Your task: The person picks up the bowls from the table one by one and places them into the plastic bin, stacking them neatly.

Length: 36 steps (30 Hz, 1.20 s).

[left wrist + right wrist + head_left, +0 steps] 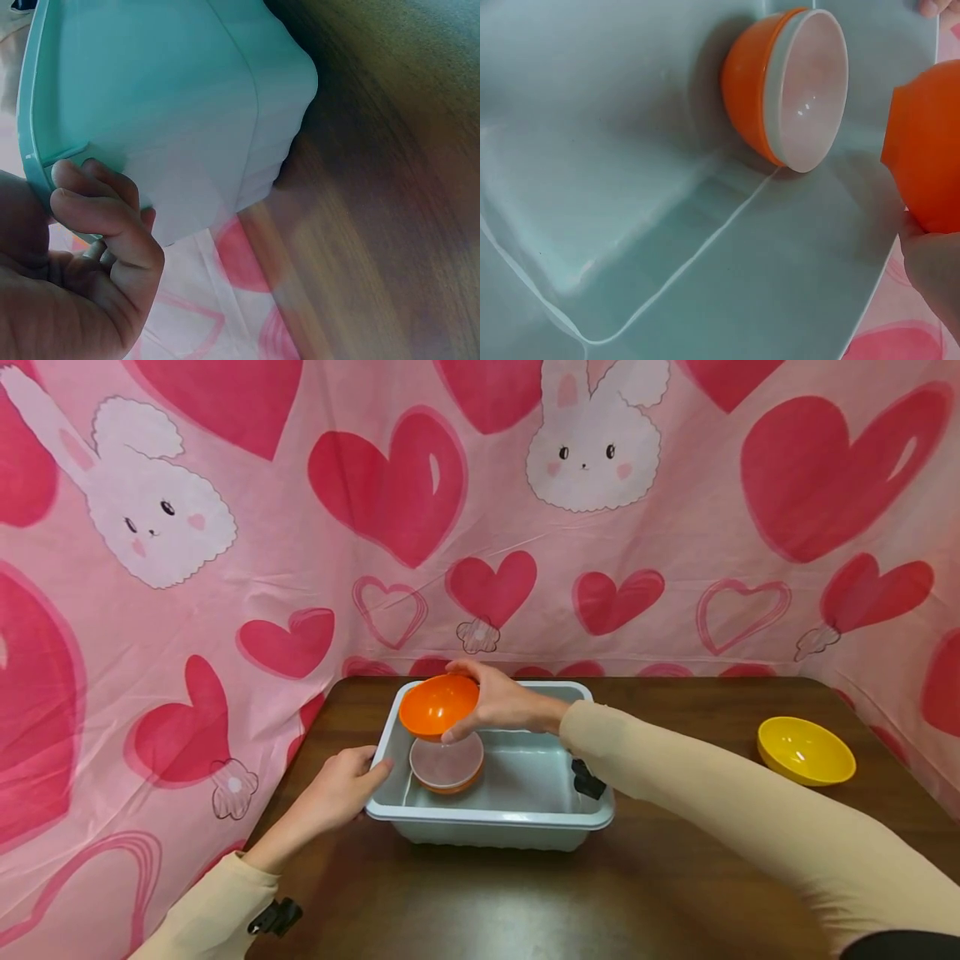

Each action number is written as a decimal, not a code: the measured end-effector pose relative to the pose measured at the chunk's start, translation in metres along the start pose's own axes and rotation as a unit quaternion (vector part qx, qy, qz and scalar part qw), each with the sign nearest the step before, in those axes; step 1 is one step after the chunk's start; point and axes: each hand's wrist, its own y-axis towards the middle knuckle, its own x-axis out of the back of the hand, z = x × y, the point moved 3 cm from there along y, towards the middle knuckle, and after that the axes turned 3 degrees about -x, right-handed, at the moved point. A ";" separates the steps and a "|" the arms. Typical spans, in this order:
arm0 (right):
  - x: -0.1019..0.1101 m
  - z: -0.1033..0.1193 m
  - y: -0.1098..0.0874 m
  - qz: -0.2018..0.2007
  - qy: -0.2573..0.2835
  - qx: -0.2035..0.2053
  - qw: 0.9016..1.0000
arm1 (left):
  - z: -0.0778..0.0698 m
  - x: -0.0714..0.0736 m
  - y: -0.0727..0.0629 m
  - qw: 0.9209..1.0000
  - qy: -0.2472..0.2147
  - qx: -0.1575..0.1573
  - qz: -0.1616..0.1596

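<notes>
An orange bowl (437, 704) is held above the far left part of a light grey plastic basin (525, 817). My right hand (504, 697) grips it by the rim, thumb on the near side and fingers on the far side. Below it, inside the basin, a white bowl (815, 90) sits nested in another orange bowl (744, 88). My left hand (347, 782) holds the basin's left rim, its fingers curled under the edge in the left wrist view.
A yellow bowl (806, 752) stands on the dark wooden table (697, 718) at the right. A pink cloth (637, 543) with hearts and rabbits hangs behind and to the left. Each sleeve carries a black wrist device (276, 917).
</notes>
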 end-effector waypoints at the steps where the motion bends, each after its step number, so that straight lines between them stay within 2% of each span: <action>1: 0.000 0.000 0.001 0.002 0.000 -0.001 1.000 | 0.000 0.000 0.000 1.000 -0.001 -0.001 0.000; 10: -0.005 -0.003 0.004 0.025 0.011 -0.010 1.000 | -0.001 0.000 -0.001 1.000 -0.002 -0.003 -0.002; 20: -0.011 -0.004 0.007 0.066 -0.018 -0.001 0.998 | -0.003 0.000 -0.001 1.000 -0.001 -0.003 -0.002; 28: -0.014 -0.009 0.008 0.075 -0.016 -0.024 0.997 | -0.002 0.000 0.000 1.000 -0.003 -0.005 0.000; 36: -0.016 -0.012 0.010 0.073 -0.018 -0.019 0.997 | -0.002 0.000 0.000 1.000 -0.004 -0.005 0.000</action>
